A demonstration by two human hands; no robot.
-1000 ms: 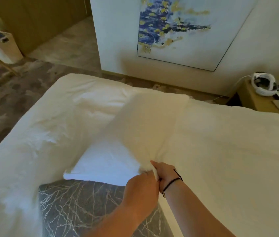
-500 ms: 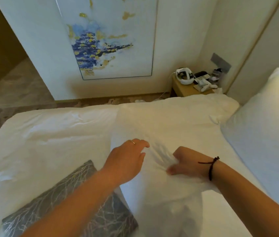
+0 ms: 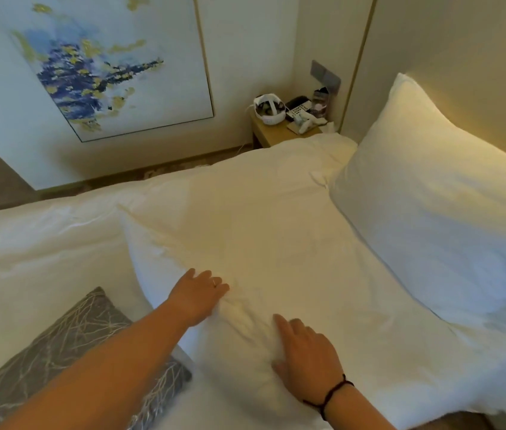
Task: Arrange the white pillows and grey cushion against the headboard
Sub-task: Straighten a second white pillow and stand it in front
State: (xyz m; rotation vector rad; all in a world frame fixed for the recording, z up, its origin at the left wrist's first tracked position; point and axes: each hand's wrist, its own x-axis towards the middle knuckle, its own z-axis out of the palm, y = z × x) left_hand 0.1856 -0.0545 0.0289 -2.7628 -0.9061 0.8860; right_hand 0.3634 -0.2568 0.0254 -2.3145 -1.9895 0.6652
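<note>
A white pillow [image 3: 261,259] lies flat across the middle of the bed. My left hand [image 3: 197,294] rests on its near left part, fingers spread on the fabric. My right hand [image 3: 306,352] lies flat on its near edge, fingers straight, a dark band on the wrist. A second white pillow [image 3: 431,197] leans against the beige headboard [image 3: 462,51] at the right. The grey cushion [image 3: 68,358] with a pale branch pattern lies on the bed at the lower left, partly under my left forearm.
The white duvet [image 3: 28,259] covers the bed to the left. A wooden nightstand [image 3: 279,131] with a white headset, a phone and small items stands in the far corner. A large blue and gold painting [image 3: 105,66] leans on the far wall.
Both hands let go of the bunched pillow corner and now lie flat on the pillow. The view swung right, bringing the headboard and the second pillow into sight.
</note>
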